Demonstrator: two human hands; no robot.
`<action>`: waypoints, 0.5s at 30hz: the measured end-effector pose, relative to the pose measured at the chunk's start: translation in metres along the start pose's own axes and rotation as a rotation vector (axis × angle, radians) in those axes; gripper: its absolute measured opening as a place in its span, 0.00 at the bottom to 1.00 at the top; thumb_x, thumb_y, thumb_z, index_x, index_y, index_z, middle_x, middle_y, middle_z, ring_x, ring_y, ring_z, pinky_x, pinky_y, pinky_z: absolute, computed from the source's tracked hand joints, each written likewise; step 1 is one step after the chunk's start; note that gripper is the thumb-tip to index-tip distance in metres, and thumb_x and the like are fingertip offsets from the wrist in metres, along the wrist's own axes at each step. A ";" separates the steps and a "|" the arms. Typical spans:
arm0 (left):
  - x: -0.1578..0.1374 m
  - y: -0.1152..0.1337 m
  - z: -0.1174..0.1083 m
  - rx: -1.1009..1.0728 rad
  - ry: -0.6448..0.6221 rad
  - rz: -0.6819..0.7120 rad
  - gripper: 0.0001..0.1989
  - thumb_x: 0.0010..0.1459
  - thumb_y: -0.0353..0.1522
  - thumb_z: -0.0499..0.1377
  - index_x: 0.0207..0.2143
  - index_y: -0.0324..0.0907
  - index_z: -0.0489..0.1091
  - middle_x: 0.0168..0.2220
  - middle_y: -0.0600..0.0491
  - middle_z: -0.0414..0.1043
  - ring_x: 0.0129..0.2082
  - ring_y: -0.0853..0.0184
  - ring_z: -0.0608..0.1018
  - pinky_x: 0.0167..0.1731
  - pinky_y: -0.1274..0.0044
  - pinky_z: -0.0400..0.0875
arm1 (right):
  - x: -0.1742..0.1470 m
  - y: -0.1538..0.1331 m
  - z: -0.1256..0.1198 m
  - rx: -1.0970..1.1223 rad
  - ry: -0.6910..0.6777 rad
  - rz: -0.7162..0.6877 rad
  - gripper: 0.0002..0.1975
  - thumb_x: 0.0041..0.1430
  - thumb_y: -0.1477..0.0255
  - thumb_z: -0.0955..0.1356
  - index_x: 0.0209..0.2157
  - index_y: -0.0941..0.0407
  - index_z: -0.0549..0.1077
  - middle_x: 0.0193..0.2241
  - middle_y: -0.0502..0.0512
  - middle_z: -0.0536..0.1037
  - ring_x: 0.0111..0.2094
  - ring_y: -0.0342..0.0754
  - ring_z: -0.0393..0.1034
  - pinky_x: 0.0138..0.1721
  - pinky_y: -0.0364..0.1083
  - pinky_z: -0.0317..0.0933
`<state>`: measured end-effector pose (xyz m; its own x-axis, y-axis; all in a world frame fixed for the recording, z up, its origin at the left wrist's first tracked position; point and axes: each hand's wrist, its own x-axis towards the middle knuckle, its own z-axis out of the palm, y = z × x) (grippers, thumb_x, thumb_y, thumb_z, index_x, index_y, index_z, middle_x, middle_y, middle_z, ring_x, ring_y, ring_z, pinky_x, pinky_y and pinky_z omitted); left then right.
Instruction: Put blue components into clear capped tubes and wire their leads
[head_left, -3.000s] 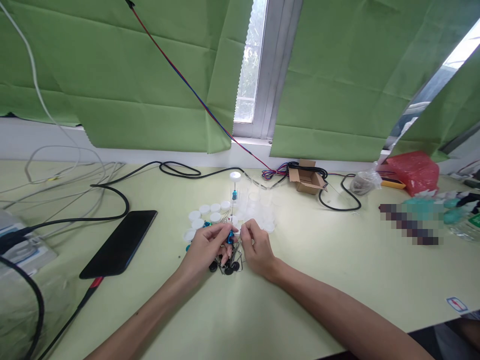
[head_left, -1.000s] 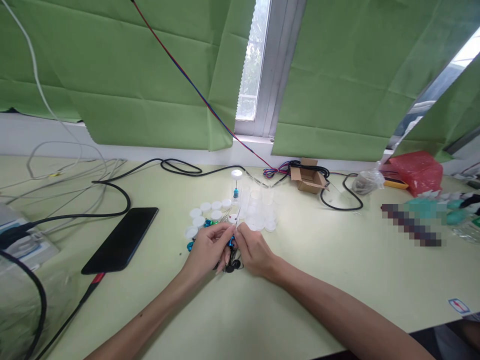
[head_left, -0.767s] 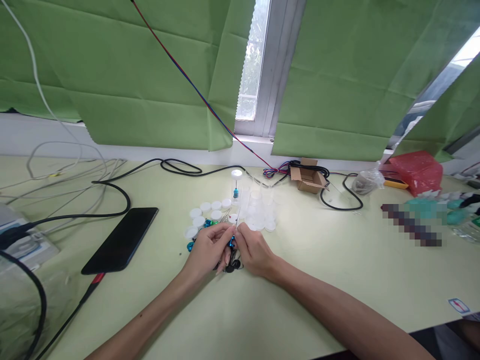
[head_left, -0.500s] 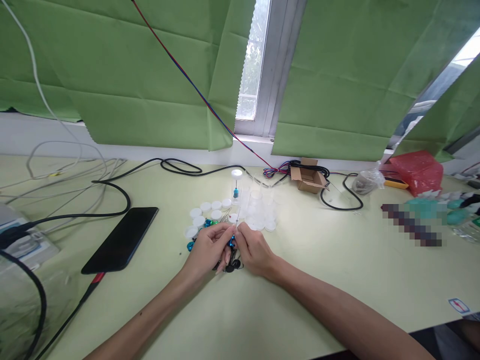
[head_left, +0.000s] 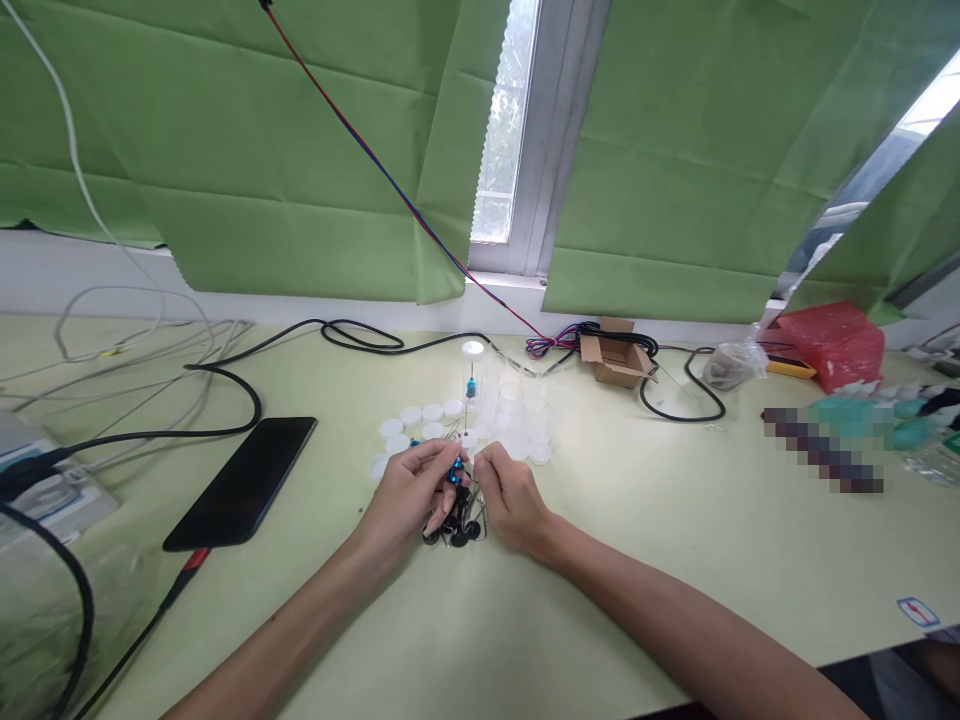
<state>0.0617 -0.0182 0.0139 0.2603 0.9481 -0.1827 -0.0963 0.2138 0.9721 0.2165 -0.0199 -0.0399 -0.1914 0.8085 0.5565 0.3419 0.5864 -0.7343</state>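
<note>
My left hand (head_left: 409, 490) pinches a small shiny blue metallic piece (head_left: 455, 470) between thumb and fingers, with a thin pin standing up from it. Close on its right is my right hand (head_left: 514, 497), fingers curled in; whatever they may hold is hidden. Under and between both hands lie several black round-headed pieces with thin metal wires (head_left: 459, 535). Just beyond stands a clear tube with a white cap (head_left: 473, 348), and a similar blue piece (head_left: 471, 386) shows inside it. White round caps (head_left: 411, 415) lie behind my left hand.
Several clear tubes (head_left: 514, 400) stand behind my right hand. A black phone (head_left: 244, 482) lies on the left, and black cable (head_left: 375, 345) runs along the wall. At the back are a small cardboard box (head_left: 619, 362) and a red plastic bag (head_left: 836, 345).
My left hand has shifted slightly left with the blue piece, opening a small gap between the hands. More of the blue piece and the black pieces below now shows. My right hand has hardly moved.
</note>
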 end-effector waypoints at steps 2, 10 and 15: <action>0.001 0.001 -0.001 -0.024 0.023 0.006 0.17 0.57 0.45 0.63 0.29 0.39 0.72 0.22 0.56 0.71 0.09 0.82 0.60 0.09 0.86 0.52 | 0.000 0.001 -0.001 -0.020 0.007 -0.005 0.11 0.70 0.70 0.57 0.30 0.53 0.57 0.22 0.44 0.60 0.21 0.41 0.52 0.25 0.42 0.50; 0.006 0.001 -0.007 -0.050 0.058 0.062 0.15 0.59 0.43 0.61 0.32 0.40 0.73 0.24 0.55 0.72 0.10 0.81 0.61 0.10 0.87 0.54 | -0.005 0.004 -0.011 -0.061 -0.013 0.047 0.14 0.70 0.70 0.58 0.27 0.53 0.54 0.21 0.44 0.57 0.22 0.41 0.50 0.25 0.42 0.48; 0.008 -0.001 -0.010 -0.065 0.075 0.073 0.15 0.59 0.43 0.61 0.31 0.40 0.72 0.23 0.55 0.72 0.11 0.80 0.62 0.10 0.87 0.55 | -0.001 0.003 -0.018 -0.111 -0.025 0.052 0.15 0.70 0.69 0.58 0.26 0.53 0.54 0.20 0.44 0.56 0.21 0.41 0.49 0.25 0.42 0.48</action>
<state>0.0543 -0.0090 0.0103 0.1777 0.9762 -0.1242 -0.1755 0.1557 0.9721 0.2345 -0.0196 -0.0359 -0.1935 0.8392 0.5083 0.4517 0.5361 -0.7132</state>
